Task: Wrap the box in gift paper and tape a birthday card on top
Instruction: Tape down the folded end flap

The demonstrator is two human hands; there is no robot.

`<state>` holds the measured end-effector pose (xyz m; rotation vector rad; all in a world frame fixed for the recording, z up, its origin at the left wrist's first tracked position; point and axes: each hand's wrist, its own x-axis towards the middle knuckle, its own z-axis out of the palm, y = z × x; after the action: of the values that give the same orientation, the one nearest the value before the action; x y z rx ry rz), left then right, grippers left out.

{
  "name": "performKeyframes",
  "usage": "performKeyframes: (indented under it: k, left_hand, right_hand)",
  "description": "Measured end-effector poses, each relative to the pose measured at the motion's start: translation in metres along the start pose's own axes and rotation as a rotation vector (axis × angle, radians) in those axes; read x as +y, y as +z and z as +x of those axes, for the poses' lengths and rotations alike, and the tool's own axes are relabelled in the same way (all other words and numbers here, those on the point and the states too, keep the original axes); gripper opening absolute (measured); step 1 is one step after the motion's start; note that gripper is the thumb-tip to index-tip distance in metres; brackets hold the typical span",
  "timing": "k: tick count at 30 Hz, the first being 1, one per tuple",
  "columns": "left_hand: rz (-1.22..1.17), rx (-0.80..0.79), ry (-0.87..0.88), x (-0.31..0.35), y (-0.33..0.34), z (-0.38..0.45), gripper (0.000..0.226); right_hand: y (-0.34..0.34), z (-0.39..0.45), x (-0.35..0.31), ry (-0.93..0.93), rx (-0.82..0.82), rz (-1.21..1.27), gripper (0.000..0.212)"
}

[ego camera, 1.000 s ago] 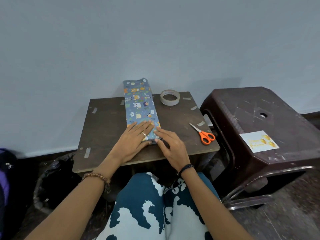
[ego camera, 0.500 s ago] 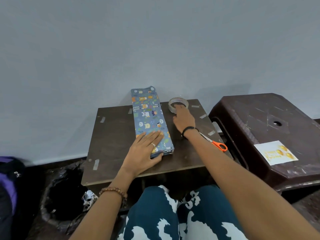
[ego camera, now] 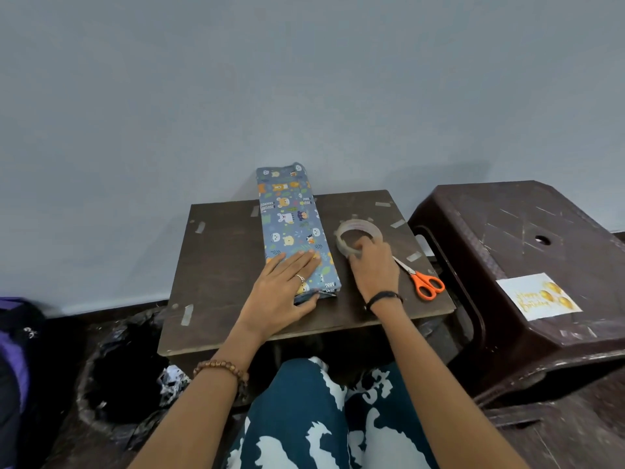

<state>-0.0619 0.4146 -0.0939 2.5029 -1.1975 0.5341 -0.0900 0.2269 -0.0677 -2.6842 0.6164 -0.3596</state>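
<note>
Box [ego camera: 293, 228], already in its patterned paper, lies lengthwise on the small table [ego camera: 220, 265], far end toward the wall, near end under the left hand [ego camera: 282, 292]. That hand lies flat, fingers straight, pressing the folded near end down; it grips nothing. Just right of the box, the right hand [ego camera: 373, 265] has its fingers curled round the near rim of the tape roll [ego camera: 358, 236]. Whether the roll is lifted off the table I cannot tell. Right of the roll lie the scissors [ego camera: 421, 280]. Farther right of the box, on the brown stool [ego camera: 527, 238], waits the card [ego camera: 537, 296].

The step in hand looks to be fetching tape to seal the near fold. To do it well, keep the left palm firm so the fold does not spring open. Find the free end of the tape before lifting that hand. Draw a short strip, cut it cleanly, and lay it across the flap's edge, smoothing outward. Clear tape hides its end, so feel for it with a nail.
</note>
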Motion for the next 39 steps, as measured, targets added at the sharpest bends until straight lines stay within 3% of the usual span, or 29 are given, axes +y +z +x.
performKeyframes:
  k: [9, 18, 26, 33, 39]
  left_hand:
    - [0.003, -0.013, -0.007, 0.001, 0.0, 0.001, 0.057]
    - [0.009, 0.03, 0.001, 0.001, 0.002, -0.001, 0.056]
    - [0.014, 0.033, 0.001, 0.003, 0.002, 0.0, 0.055]
    - [0.027, -0.009, -0.002, 0.002, 0.0, 0.0, 0.057]
    - [0.033, -0.02, -0.002, 0.003, 0.0, 0.0, 0.056]
  right_hand:
    - [-0.003, -0.016, 0.011, -0.051, 0.119, -0.028, 0.029]
    - [0.01, -0.022, 0.011, -0.086, 0.234, 0.216, 0.012]
    - [0.016, -0.022, 0.014, -0.088, 0.289, 0.262, 0.004]
    - [0.015, -0.022, 0.015, -0.043, 0.252, 0.311, 0.025]
    - [0.018, -0.022, 0.018, -0.097, 0.304, 0.295, 0.009]
